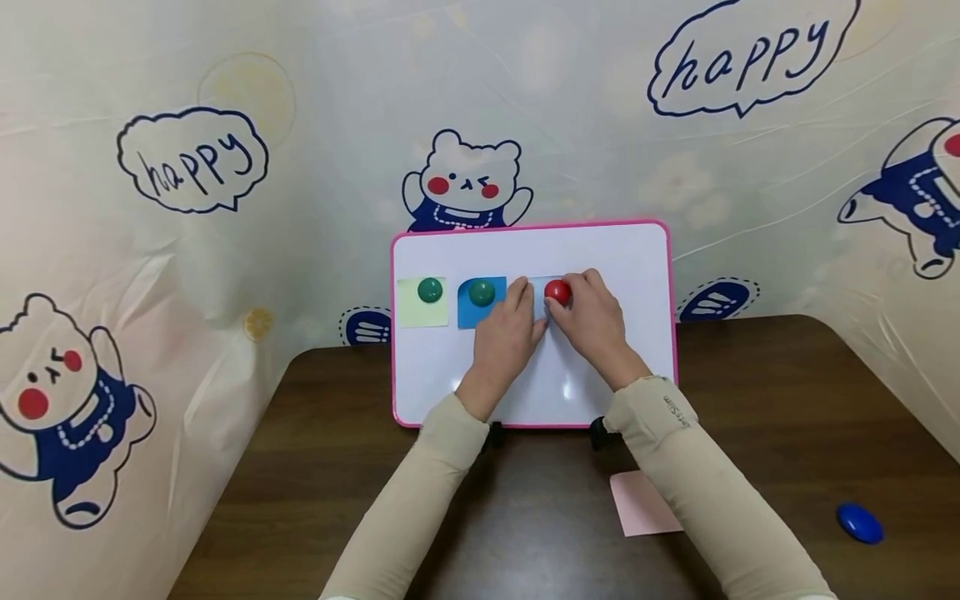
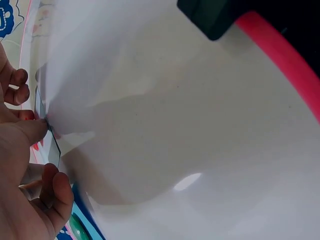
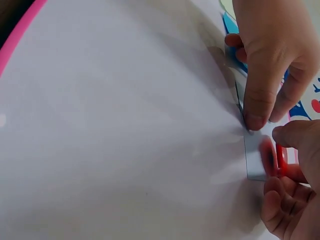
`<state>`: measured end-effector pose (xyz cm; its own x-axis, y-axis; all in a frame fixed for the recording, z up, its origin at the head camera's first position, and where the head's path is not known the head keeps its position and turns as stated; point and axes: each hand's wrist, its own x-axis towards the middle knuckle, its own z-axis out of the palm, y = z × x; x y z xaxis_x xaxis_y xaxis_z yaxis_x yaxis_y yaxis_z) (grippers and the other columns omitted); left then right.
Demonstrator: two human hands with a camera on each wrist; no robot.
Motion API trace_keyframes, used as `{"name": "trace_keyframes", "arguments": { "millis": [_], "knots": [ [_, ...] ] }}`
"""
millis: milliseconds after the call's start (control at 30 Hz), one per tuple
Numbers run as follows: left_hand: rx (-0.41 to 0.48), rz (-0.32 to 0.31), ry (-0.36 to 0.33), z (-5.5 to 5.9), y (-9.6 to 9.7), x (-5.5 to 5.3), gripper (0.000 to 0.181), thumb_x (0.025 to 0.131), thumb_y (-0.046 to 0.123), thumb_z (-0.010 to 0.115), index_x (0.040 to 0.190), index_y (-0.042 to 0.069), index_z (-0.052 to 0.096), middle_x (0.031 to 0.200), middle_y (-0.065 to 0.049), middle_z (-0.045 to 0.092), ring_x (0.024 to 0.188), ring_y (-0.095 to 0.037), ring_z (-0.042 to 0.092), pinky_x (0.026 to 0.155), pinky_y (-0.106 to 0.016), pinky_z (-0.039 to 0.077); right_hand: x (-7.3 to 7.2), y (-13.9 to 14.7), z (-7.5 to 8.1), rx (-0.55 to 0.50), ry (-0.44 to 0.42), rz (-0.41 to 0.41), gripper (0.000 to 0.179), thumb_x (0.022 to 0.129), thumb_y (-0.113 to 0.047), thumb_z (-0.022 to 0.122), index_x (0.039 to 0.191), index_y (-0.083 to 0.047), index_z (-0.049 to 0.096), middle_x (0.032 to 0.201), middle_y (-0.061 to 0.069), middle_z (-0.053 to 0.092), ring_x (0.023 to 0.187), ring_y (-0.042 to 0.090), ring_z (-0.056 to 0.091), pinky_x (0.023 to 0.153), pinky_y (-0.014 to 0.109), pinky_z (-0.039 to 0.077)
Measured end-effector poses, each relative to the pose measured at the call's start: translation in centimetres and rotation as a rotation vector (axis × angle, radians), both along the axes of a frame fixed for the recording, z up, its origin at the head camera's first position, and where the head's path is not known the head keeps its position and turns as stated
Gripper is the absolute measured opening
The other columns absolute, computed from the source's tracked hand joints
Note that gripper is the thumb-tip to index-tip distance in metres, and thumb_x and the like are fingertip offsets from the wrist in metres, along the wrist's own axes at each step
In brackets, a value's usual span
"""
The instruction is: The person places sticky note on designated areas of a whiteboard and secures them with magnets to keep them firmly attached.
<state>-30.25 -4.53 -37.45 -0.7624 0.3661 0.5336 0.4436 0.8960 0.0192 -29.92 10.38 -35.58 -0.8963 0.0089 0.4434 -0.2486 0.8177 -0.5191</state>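
Note:
A whiteboard [image 1: 442, 375] with a pink frame stands upright on the table. My right hand [image 1: 592, 321] pinches a round red magnet [image 1: 557, 291] between thumb and fingers, over a pale blue sticky note [image 3: 255, 157]. In the right wrist view, the magnet's underside appears slightly apart from the paper. My left hand [image 1: 504, 340] presses that note against the board with extended fingers and thumb, covering part of it. To the left, one green magnet [image 1: 482, 292] sits on a blue note [image 1: 468, 317], another green magnet [image 1: 430, 290] on a pale green note [image 1: 422, 315].
A pink sticky note [image 1: 643, 507] lies on the brown table [image 1: 300, 500], partly under the right forearm. Farther right lies a blue magnet [image 1: 860, 523]. Black feet [image 1: 602, 433] support the board's lower edge. A printed cloth [image 1: 322, 167] hangs behind.

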Motion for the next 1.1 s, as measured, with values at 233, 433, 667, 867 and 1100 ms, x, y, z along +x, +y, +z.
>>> {"name": "trace_keyframes", "arguments": {
  "millis": [233,433,667,867,1100],
  "knots": [
    [0.009,0.001,0.016,-0.2,0.0,0.0,0.063,0.094,0.038,0.073,0.142,0.001,0.056,0.145,-0.012,0.051,0.073,-0.017,0.065,0.062,-0.025,0.055,-0.4,-0.8,0.1,0.025,0.0,-0.05,0.046,0.094,-0.03,0.073,0.125,0.003,0.063,0.113,0.019,0.054,0.098,0.032,0.062,0.086,0.049,0.055],
    [0.045,0.002,0.032,-0.6,0.0,0.1,0.059,0.095,0.036,0.072,0.14,0.001,0.058,0.147,-0.011,0.052,0.073,-0.018,0.066,0.059,-0.025,0.054,-0.7,-1.4,-0.1,0.069,0.055,-0.065,0.044,0.094,-0.03,0.074,0.12,0.004,0.063,0.109,0.019,0.054,0.088,0.033,0.064,0.081,0.047,0.056],
    [0.067,-0.011,0.028,-0.6,0.1,0.2,0.059,0.095,0.035,0.072,0.142,0.002,0.056,0.149,-0.012,0.05,0.072,-0.018,0.066,0.063,-0.025,0.055,-0.6,-1.8,-0.4,0.12,0.148,-0.096,0.043,0.092,-0.029,0.076,0.112,0.006,0.064,0.103,0.02,0.055,0.079,0.033,0.066,0.076,0.046,0.058],
    [0.061,-0.004,0.029,-0.5,0.1,0.3,0.059,0.095,0.035,0.071,0.142,0.002,0.057,0.15,-0.011,0.05,0.069,-0.017,0.065,0.061,-0.024,0.054,-0.6,-1.9,-0.4,0.128,0.163,-0.106,0.042,0.092,-0.029,0.076,0.111,0.006,0.064,0.101,0.02,0.055,0.078,0.032,0.066,0.075,0.047,0.058],
    [0.068,0.004,0.025,-0.6,0.2,0.5,0.058,0.095,0.034,0.072,0.142,0.002,0.057,0.15,-0.012,0.05,0.074,-0.018,0.067,0.063,-0.024,0.055,-0.5,-2.0,-0.6,0.136,0.16,-0.103,0.044,0.092,-0.031,0.076,0.111,0.006,0.063,0.099,0.019,0.055,0.076,0.033,0.066,0.073,0.047,0.059]
  ]
}}
